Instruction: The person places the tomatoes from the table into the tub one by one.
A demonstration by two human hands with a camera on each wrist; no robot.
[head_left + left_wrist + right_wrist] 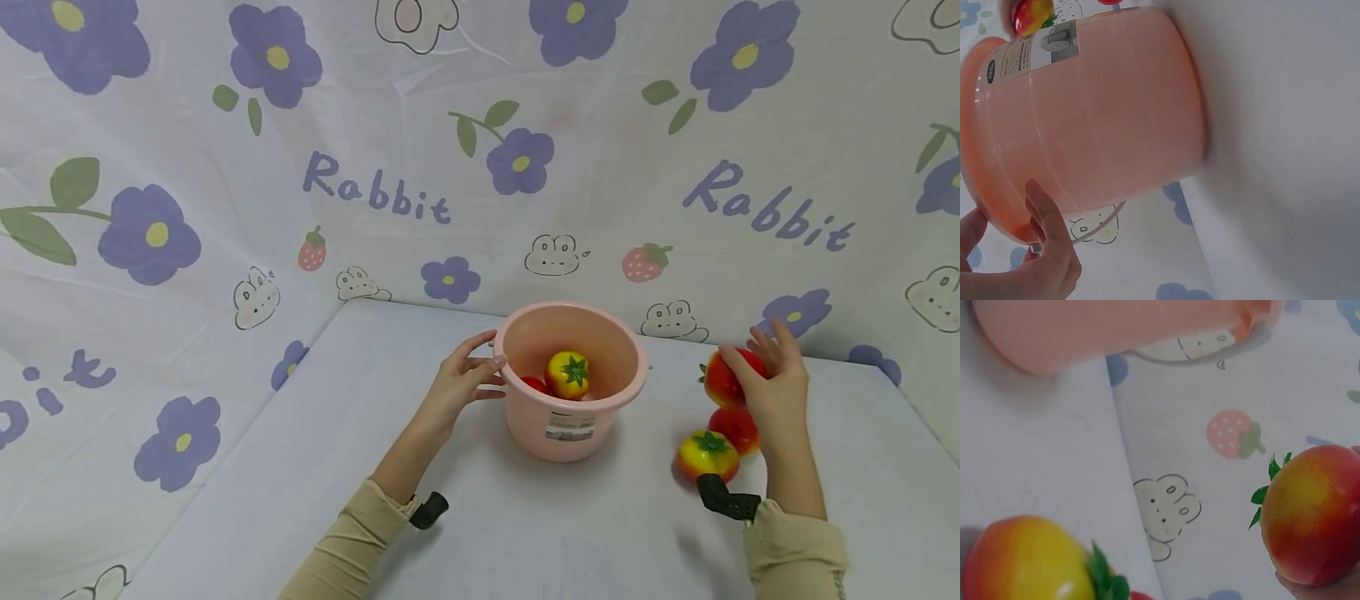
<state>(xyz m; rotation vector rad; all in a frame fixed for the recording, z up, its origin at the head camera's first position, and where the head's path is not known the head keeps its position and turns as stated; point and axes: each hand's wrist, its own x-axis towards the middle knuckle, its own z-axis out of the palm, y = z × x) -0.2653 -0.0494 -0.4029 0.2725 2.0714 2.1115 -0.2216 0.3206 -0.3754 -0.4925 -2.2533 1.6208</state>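
A pink plastic bucket (558, 433) stands upright on the table, and my left hand (459, 379) grips its rim from the left, thumb at the edge and fingers against the outer wall (1091, 125). Inside the bucket lie a yellow tomato (567, 374) with a green calyx and part of a red one (536, 384). To the right of the bucket, my right hand (776, 392) holds a red-and-yellow tomato (1313, 515), raised off the table. Below that hand, a yellow-red tomato (705, 457) and a redder tomato (737, 427) sit close together on the table.
The table (300, 467) has a white cover. Behind it hangs a white cloth (592, 200) printed with purple flowers, rabbits and strawberries. The bucket's thin handle (1100, 228) hangs down on its far side. A dark wrist mount (723, 498) sits near the right cuff.
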